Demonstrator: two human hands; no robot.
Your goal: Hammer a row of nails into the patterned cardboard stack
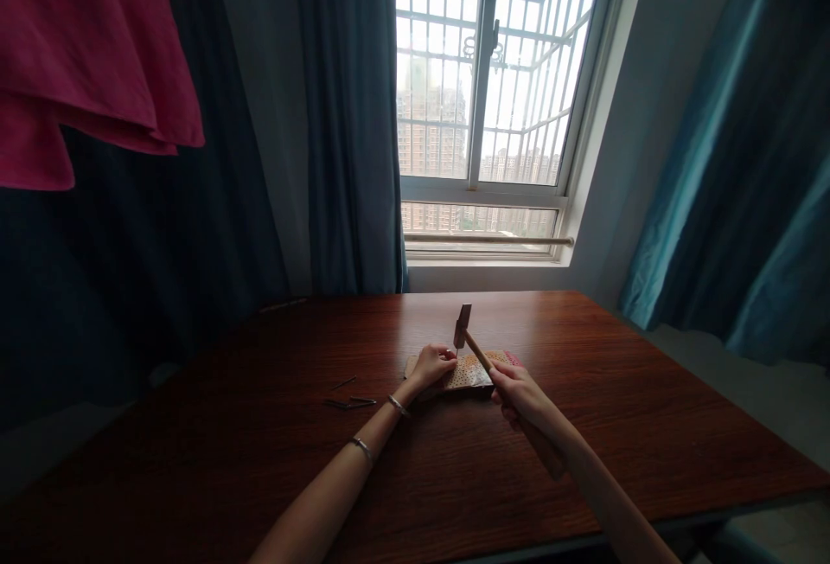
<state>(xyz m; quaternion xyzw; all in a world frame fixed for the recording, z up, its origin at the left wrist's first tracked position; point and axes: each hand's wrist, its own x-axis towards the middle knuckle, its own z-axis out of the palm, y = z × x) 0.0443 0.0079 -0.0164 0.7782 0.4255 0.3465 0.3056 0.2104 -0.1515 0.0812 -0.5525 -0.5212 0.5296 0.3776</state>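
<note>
My right hand (522, 394) is wrapped round the wooden handle of a hammer (478, 351). The hammer's head is raised over a flat, patterned piece (476, 373) lying on the table, its surface dotted with a pink right end. My left hand (433, 365) rests at the left part of this piece, with thumb and fingers pinched on a thin upright nail (457, 355). The hammer head sits right above the nail; whether they touch I cannot tell. Several loose nails (354, 402) lie on the table left of my left hand.
A glossy brown wooden table (622, 426) spreads beneath both hands. Behind its far edge stands a barred window (480, 192) between blue curtains (350, 131). A pink cloth (97, 54) hangs at the upper left.
</note>
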